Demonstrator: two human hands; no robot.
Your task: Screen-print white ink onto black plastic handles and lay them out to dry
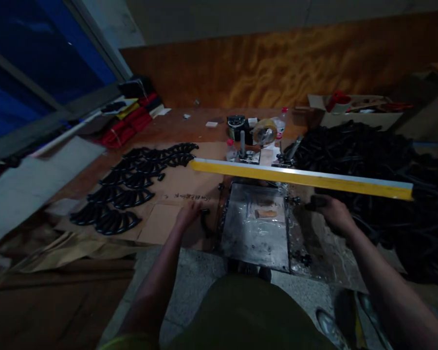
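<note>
My left hand (188, 214) is over the cardboard, left of the metal plate (255, 238). Its blurred fingers are right beside a black curved handle (206, 227); whether they grip it I cannot make out. On the other side of the plate, my right hand (336, 215) is closed round a dark, blocky piece (317, 202) whose kind is unclear. Rows of similar black curved handles (122, 197) lie fanned out on the cardboard to the left. A big heap of black handles (365, 160) fills the right side.
A yellow and silver bar (299, 178) spans the space above the plate. Behind it are a roll of tape (264, 131), a bottle with a red cap (282, 124) and a dark tub (237, 127). An open cardboard box (361, 120) stands at the back right.
</note>
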